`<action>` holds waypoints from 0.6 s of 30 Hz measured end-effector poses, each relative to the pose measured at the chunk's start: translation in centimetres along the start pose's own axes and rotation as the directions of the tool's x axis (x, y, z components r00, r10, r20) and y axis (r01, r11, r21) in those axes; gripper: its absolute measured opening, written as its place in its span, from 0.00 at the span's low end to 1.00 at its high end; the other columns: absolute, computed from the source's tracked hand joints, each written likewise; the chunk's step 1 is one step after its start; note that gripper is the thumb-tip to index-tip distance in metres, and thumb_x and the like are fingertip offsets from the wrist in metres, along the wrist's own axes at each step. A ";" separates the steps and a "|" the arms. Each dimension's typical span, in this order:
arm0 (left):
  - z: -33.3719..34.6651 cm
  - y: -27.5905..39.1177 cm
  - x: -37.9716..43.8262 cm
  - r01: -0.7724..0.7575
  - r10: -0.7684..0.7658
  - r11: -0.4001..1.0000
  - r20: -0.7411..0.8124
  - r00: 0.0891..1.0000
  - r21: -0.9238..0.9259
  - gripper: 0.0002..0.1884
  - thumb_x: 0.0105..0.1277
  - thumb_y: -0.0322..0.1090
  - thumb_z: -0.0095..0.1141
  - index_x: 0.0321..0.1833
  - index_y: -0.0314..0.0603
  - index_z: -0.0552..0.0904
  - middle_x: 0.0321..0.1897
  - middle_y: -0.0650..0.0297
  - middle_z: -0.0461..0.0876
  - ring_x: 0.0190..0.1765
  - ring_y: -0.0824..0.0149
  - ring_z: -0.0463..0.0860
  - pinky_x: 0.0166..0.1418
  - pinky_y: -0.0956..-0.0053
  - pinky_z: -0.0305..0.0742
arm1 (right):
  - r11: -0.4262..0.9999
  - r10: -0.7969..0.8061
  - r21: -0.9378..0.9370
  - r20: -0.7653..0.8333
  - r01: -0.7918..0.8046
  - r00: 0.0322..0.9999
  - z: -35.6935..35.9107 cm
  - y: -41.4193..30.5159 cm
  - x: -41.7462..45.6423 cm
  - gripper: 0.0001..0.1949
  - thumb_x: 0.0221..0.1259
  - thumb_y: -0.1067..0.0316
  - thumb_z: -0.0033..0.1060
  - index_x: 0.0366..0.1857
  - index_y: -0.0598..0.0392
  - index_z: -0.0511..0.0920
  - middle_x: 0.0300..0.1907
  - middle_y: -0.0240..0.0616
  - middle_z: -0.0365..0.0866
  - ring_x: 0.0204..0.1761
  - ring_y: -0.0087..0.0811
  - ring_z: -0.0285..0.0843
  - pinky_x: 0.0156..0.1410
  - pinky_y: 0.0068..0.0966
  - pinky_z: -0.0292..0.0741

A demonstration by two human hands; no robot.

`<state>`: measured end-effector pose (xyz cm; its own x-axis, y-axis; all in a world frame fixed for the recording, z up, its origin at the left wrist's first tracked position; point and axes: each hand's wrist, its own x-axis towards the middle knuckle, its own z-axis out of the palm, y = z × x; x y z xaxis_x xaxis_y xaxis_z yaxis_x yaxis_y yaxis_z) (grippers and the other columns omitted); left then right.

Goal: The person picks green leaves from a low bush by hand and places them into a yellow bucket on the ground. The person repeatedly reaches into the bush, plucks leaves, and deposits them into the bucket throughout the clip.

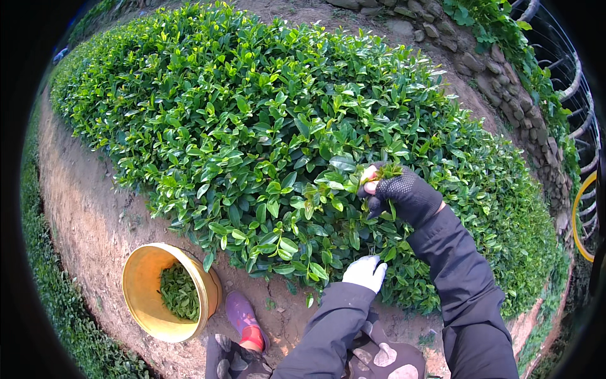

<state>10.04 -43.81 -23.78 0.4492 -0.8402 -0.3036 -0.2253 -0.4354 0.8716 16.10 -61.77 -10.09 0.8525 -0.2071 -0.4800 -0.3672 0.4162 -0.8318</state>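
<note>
A dense bush, apparently tea (265, 142), spreads in front of me with bright green young leaves. My right hand (402, 192), in a dark dotted glove with bare fingertips, is closed on a small bunch of plucked leafy shoots (389, 171) just above the foliage. My left hand (365, 274), in a white glove, is lower, at the near edge of the bush; its fingertips are partly among the leaves, and whether it grips anything is hidden. A yellow plastic bucket (137, 289) stands tilted-looking at the lower left, with picked green leaves (180, 293) in it.
Bare soil (85, 189) runs along the near side of the bush, where my purple shoe (242, 310) rests beside the bucket. Another hedge (61, 293) lies at the far left. A dry stone wall (516, 102) and a yellow hoop (580, 218) are at the right.
</note>
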 end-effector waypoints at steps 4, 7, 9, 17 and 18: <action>0.4 1.2 -0.2 -0.038 0.037 0.999 0.047 0.998 0.016 0.22 0.66 0.48 0.50 0.50 0.35 0.79 0.48 0.49 0.79 0.52 0.50 0.77 0.58 0.62 0.71 | 0.868 -0.129 0.369 -0.477 0.331 0.870 -9.0 -2.1 2.1 0.06 0.59 0.66 0.64 0.33 0.53 0.77 0.26 0.28 0.73 0.27 0.20 0.71 0.31 0.16 0.74; 1.0 1.0 -0.2 -0.027 0.027 1.000 0.020 0.999 -0.004 0.21 0.65 0.48 0.50 0.51 0.36 0.79 0.49 0.50 0.79 0.52 0.50 0.77 0.58 0.62 0.71 | 0.804 -0.283 0.270 -0.609 0.529 0.741 -14.8 -3.4 4.6 0.08 0.62 0.65 0.60 0.39 0.56 0.76 0.33 0.32 0.76 0.31 0.22 0.74 0.38 0.20 0.79; 0.6 1.1 -0.1 -0.005 0.004 1.000 0.050 0.999 0.016 0.21 0.66 0.48 0.50 0.51 0.37 0.78 0.49 0.50 0.79 0.52 0.50 0.77 0.58 0.63 0.71 | 0.850 -0.400 0.017 -0.629 0.527 0.666 -14.7 -4.1 6.2 0.10 0.63 0.69 0.56 0.46 0.56 0.75 0.40 0.36 0.78 0.36 0.26 0.76 0.44 0.26 0.81; 0.7 0.5 0.0 -0.004 0.006 1.000 0.067 0.998 -0.020 0.20 0.67 0.46 0.49 0.52 0.38 0.78 0.49 0.51 0.79 0.52 0.51 0.77 0.58 0.63 0.71 | 0.687 -0.652 -0.652 -0.360 0.319 0.667 -16.4 -2.9 11.8 0.16 0.54 0.75 0.56 0.49 0.55 0.77 0.45 0.38 0.81 0.43 0.27 0.78 0.51 0.24 0.74; 0.7 0.4 0.0 0.000 0.001 1.000 0.066 0.998 -0.014 0.20 0.67 0.46 0.48 0.52 0.38 0.78 0.49 0.51 0.79 0.52 0.51 0.77 0.58 0.63 0.71 | 0.660 -0.656 -0.703 -0.367 0.265 0.659 -15.8 -2.8 11.9 0.17 0.52 0.75 0.57 0.48 0.54 0.78 0.44 0.39 0.81 0.43 0.28 0.78 0.51 0.24 0.74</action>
<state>9.37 -44.23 -23.66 0.3910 -0.8603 -0.3273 -0.2130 -0.4305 0.8771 21.43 -79.42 -17.87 0.6664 -0.7347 0.1269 -0.2784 -0.4031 -0.8718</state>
